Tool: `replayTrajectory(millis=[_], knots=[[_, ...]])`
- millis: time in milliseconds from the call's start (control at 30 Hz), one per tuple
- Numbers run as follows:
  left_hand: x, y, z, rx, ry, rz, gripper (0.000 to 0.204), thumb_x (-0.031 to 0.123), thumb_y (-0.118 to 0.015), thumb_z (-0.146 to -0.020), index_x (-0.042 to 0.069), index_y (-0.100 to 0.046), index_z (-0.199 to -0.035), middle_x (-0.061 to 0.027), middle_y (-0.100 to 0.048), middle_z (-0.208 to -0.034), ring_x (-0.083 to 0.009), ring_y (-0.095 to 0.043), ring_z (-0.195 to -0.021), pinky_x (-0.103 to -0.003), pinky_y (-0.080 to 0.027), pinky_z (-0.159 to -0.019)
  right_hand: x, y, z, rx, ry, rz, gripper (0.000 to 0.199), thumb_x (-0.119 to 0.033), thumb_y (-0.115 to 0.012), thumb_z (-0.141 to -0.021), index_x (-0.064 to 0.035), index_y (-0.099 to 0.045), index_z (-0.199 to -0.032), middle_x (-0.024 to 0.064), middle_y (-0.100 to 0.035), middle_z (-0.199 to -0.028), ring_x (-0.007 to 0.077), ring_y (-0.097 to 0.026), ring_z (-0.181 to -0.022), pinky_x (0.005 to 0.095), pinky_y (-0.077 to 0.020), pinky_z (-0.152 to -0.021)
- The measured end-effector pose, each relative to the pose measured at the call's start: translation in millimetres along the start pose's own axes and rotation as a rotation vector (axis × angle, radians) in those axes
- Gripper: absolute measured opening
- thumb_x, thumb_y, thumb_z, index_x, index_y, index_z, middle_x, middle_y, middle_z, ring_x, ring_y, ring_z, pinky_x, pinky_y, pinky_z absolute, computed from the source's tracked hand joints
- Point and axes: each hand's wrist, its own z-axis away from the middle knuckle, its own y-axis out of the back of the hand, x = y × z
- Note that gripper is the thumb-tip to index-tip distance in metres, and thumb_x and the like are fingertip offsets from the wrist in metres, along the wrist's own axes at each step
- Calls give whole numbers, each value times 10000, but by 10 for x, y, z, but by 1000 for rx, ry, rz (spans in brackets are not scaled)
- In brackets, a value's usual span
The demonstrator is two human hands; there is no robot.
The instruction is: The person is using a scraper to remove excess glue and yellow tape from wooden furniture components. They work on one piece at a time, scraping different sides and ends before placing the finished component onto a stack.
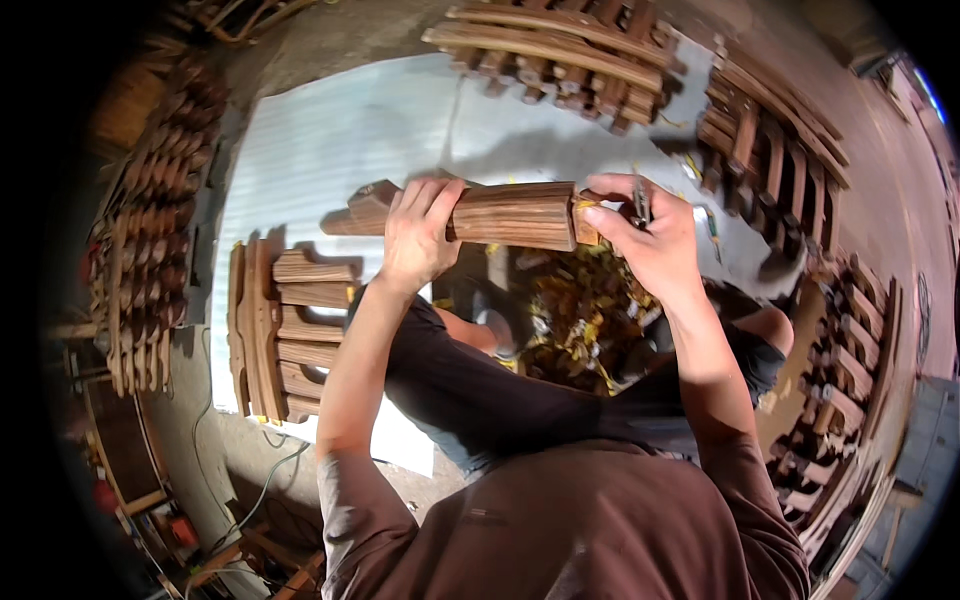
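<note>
Left hand (418,235) grips wood block (500,213); right hand (650,240) pinches small tool (641,203) at block's end, above shavings (580,310).

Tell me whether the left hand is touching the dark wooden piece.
Touching. The head view shows the left hand wrapped over the dark wooden piece, fingers curled across its top edge.

- A woodworking shop: slatted chair-back frames (560,50) stacked around a pale floor sheet (330,140).
- Turned wooden legs (150,220) piled at the left edge; shavings (580,310) litter the floor.
</note>
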Motion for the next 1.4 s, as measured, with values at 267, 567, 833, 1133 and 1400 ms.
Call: replayTrajectory(millis=[267,567,833,1133,1400], knots=[[129,-465,-22,-166,-142,-46,564,37,-700,-664,91,-588,-1215,-76,-604,-1109,-283,-555,-1105,-447,-461,-915,603,221,201,-15,-81,375,194,-169,-748,-795,14,-711,-846,183,-634,-648,271,-599,-550,354,-487,-584],[-48,-737,242,-153,-177,43,719,-12,-722,-608,48,-534,-1299,-107,-614,-1137,-330,-585,-1084,-440,-483,-954,751,3,318,-65,-185,193,99,-80,-722,-847,15,-700,-860,91,-681,-704,106,-596,-640,288,-485,-622],[144,-724,303,-42,-144,301,853,103,-835,-566,80,-506,-1353,-122,-596,-1010,-325,-639,-962,-415,-557,-826,397,-226,245,-79,-64,157,34,-9,-676,-850,16,-698,-854,72,-677,-676,107,-608,-605,262,-484,-584],[431,-697,190,-42,-169,434,734,82,-817,-506,40,-561,-1193,-127,-605,-1061,-331,-631,-1004,-416,-556,-844,577,-167,210,-51,-143,124,51,-13,-676,-877,15,-701,-842,-6,-635,-671,55,-540,-584,233,-434,-538],[481,-615,240,7,-150,421,664,71,-835,-524,44,-587,-1140,-140,-560,-1068,-331,-604,-951,-430,-541,-773,527,-116,176,-98,-393,-331,74,-18,-641,-924,40,-681,-902,-19,-618,-698,31,-512,-583,203,-402,-522]])
